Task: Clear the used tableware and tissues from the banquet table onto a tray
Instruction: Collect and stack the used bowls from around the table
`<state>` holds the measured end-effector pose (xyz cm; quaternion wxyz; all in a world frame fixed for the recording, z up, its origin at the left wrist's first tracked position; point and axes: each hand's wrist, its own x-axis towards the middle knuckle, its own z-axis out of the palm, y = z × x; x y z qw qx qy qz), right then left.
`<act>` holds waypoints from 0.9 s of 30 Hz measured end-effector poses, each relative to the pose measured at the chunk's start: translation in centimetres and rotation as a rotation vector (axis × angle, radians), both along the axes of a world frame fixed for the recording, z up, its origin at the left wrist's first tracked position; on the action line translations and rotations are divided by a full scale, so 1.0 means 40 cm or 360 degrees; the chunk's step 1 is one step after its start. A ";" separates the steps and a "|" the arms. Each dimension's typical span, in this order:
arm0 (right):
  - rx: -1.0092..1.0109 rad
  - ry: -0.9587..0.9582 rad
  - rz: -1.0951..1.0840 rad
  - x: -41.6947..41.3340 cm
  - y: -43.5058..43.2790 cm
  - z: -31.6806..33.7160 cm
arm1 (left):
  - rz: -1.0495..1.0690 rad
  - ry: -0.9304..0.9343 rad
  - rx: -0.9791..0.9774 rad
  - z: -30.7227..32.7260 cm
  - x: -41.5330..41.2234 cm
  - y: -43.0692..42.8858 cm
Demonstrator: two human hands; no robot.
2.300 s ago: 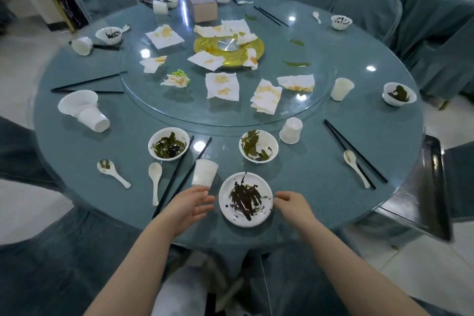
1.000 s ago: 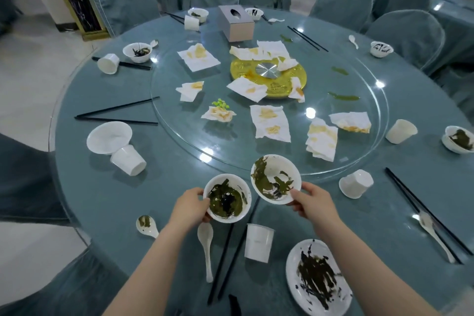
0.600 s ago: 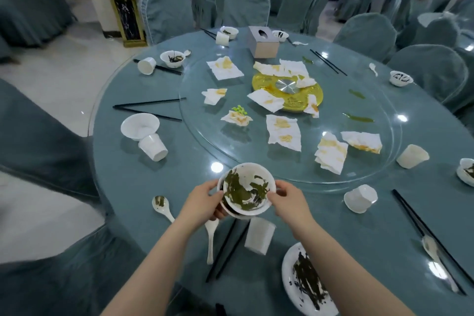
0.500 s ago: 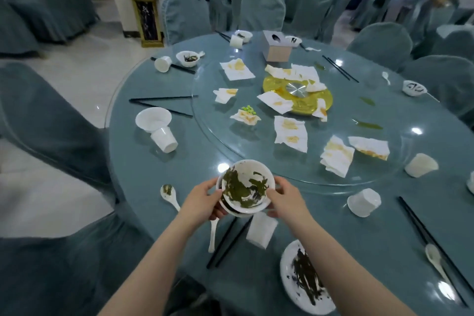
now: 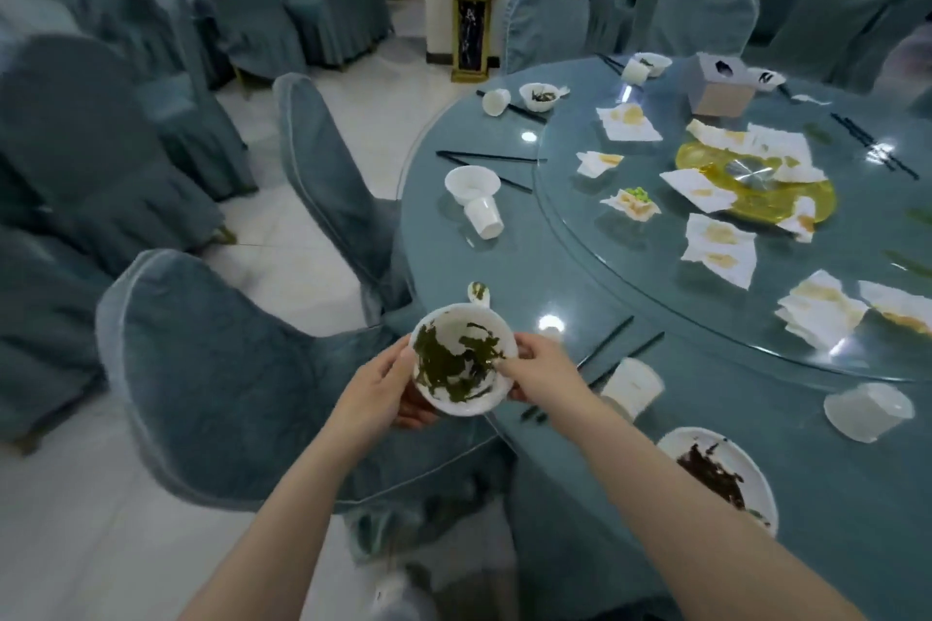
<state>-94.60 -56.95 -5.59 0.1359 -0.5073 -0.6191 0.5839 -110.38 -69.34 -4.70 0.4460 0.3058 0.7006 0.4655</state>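
Teal table (image 5: 706,398): two nested bowls (image 5: 461,363) between left hand (image 5: 383,388), right hand (image 5: 542,373).

light: dim, bluish | glare: spots on glass turntable (image 5: 565,237) | blur: motion-soft | edges: wide-angle warp

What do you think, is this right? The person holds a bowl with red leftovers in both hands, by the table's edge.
Not quite. The head view shows the leftovers in the bowl are dark green, not red. The rest is right: the left hand and the right hand both grip it, by the edge of the table.
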 end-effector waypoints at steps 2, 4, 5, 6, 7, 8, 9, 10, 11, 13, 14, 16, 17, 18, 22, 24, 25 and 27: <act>0.0032 0.0039 0.0066 -0.079 -0.034 0.028 | 0.0084 0.0050 0.0022 0.019 -0.059 -0.057; 0.0091 0.0073 0.0145 -0.152 -0.073 0.059 | 0.0184 0.0092 0.0055 0.037 -0.118 -0.110; 0.0121 0.0096 0.0188 -0.188 -0.093 0.074 | 0.0236 0.0119 0.0069 0.045 -0.148 -0.136; 0.0154 0.0120 0.0235 -0.226 -0.113 0.089 | 0.0288 0.0144 0.0084 0.053 -0.178 -0.164; 0.0182 0.0148 0.0282 -0.266 -0.134 0.104 | 0.0341 0.0149 0.0108 0.060 -0.211 -0.194; 0.0199 0.0179 0.0327 -0.311 -0.157 0.118 | 0.0394 0.0141 0.0132 0.065 -0.246 -0.224; 0.0209 0.0213 0.0368 -0.358 -0.182 0.132 | 0.0444 0.0142 0.0146 0.071 -0.285 -0.258; 0.0215 0.0245 0.0408 -0.408 -0.210 0.145 | 0.0491 0.0160 0.0143 0.077 -0.326 -0.293; 0.0218 0.0275 0.0446 -0.460 -0.240 0.157 | 0.0531 0.0182 0.0132 0.084 -0.371 -0.330; 0.0203 0.0346 0.0512 -0.566 -0.303 0.179 | 0.0573 0.0194 0.0165 0.099 -0.469 -0.409; 0.0189 0.0391 0.0541 -0.618 -0.332 0.189 | 0.0577 0.0201 0.0195 0.109 -0.520 -0.448; 0.0180 0.0462 0.0598 -0.727 -0.388 0.211 | 0.0593 0.0256 0.0239 0.130 -0.619 -0.522; 0.0189 0.0475 0.0621 -0.779 -0.415 0.220 | 0.0612 0.0274 0.0256 0.138 -0.665 -0.557; 0.0200 0.0485 0.0644 -0.827 -0.442 0.228 | 0.0635 0.0271 0.0273 0.145 -0.708 -0.589; 0.0199 0.0488 0.0701 -0.988 -0.536 0.233 | 0.0688 0.0175 0.0336 0.163 -0.859 -0.681; 0.0167 0.0447 0.0718 -1.048 -0.562 0.224 | 0.0699 0.0137 0.0343 0.155 -0.914 -0.709; 0.0152 0.0432 0.0731 -1.078 -0.569 0.217 | 0.0707 0.0114 0.0358 0.148 -0.940 -0.719; 0.0135 0.0404 0.0770 -1.141 -0.571 0.199 | 0.0741 0.0056 0.0388 0.126 -0.993 -0.727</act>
